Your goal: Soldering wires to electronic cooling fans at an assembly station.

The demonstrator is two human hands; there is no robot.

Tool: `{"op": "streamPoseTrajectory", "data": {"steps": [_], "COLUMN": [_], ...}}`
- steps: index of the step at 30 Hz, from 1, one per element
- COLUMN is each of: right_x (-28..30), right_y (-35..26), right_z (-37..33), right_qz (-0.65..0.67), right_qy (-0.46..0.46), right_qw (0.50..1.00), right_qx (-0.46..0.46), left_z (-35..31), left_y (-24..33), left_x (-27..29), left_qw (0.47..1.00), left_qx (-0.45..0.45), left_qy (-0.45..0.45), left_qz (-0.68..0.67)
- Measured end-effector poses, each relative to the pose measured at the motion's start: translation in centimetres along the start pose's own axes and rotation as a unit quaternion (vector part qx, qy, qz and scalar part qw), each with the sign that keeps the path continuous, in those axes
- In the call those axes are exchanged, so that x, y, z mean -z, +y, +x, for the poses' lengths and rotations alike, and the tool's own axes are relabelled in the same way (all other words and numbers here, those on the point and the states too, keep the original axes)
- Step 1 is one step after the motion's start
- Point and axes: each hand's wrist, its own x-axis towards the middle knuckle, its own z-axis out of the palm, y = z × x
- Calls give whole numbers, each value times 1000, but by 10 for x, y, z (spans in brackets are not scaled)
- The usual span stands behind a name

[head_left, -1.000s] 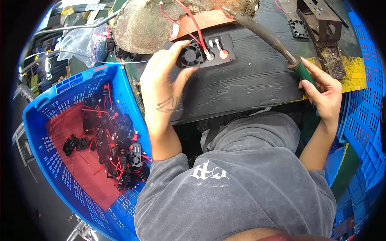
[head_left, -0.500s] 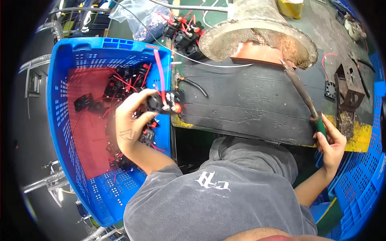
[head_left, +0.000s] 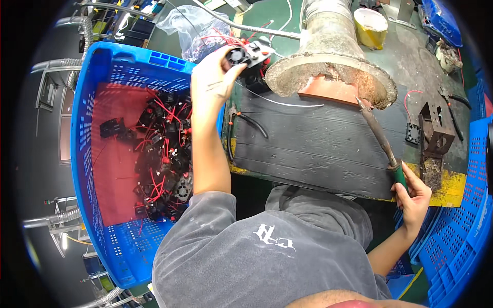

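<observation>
Above the back right corner of a blue crate [head_left: 81, 169], my left hand [head_left: 213, 74] grips a small black cooling fan [head_left: 238, 55] with a pale grey part on its side, fingers closed round it. Behind it, more fan parts with red wires lie on the bench, partly hidden by the hand. My right hand [head_left: 413, 197] is wrapped round the green handle of a soldering iron [head_left: 381, 137]. The iron's tip is at the right end of an orange-brown block [head_left: 328, 91] under a crusty fume hood [head_left: 331, 61]. A thin pale wire [head_left: 298, 105] ends just in front of the block.
Several fans with red wires [head_left: 164, 164] fill the crate's right side, over a red sheet [head_left: 110, 190]. Pliers [head_left: 246, 123] lie on the black board [head_left: 308, 149]. A rusty metal bracket [head_left: 436, 131], a small fan [head_left: 412, 132] and more pliers [head_left: 454, 110] are at the right.
My left hand has carried the fan away from me and slightly right, from beside the crate to near the pile on the bench. The iron stays by the block; the whole view has shifted slightly.
</observation>
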Motion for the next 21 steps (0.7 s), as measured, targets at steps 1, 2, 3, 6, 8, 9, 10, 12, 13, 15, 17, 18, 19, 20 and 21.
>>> {"op": "streamPoseTrajectory", "data": {"steps": [1, 2, 3, 6, 8, 9, 10, 12, 13, 15, 17, 18, 19, 20, 21], "right_x": [0, 0, 0, 0, 1, 1, 2, 2, 2, 2, 3, 2, 2, 1, 1], "right_y": [-1, -1, -1, 0, 1, 1, 1, -1, -3, -3, -3, -3, -3, -3, -2], "right_z": [0, 0, 0, 0, 0, 0, 0, 1, 1, 1, 0, 0, 0, 0, 0], "right_qz": [0, 2, 2, -1, 3, 3, 0, -3, -4, -7, -10, -11, -9, -8, -9], "right_qy": [2, 5, 5, 4, 3, 2, -1, -5, -5, -3, -5, -6, -4, -2, -2], "right_qw": [1000, 1000, 1000, 1000, 1000, 1000, 1000, 1000, 1000, 1000, 1000, 1000, 1000, 1000, 1000], "right_qx": [-3, -6, -4, 1, -1, -1, -2, -2, -6, -11, -12, -11, -11, -10, -10], "left_z": [5, 9, 12, 16, 21, 25, 28, 37, 41, 49, 56, 57, 56, 57, 58], "left_y": [-2, -4, -4, 1, -6, -9, -11, -18, -21, -16, -11, -9, -6, -3, -1], "left_x": [-8, -17, -23, -29, -36, -38, -40, -49, -52, -58, -64, -68, -71, -75, -78], "left_qw": [999, 998, 997, 998, 994, 987, 986, 984, 978, 983, 986, 986, 991, 991, 991], "left_qx": [-32, -63, -72, -58, -88, -118, -94, -147, -200, -176, -141, -141, -125, -110, -110], "left_qy": [4, 7, 18, -4, -18, -33, -84, -55, -26, -50, -81, -80, -51, -21, -21], "left_qz": [-8, -14, -15, -19, -63, -107, -109, -79, -48, -29, -32, -32, 21, 74, 73]}}
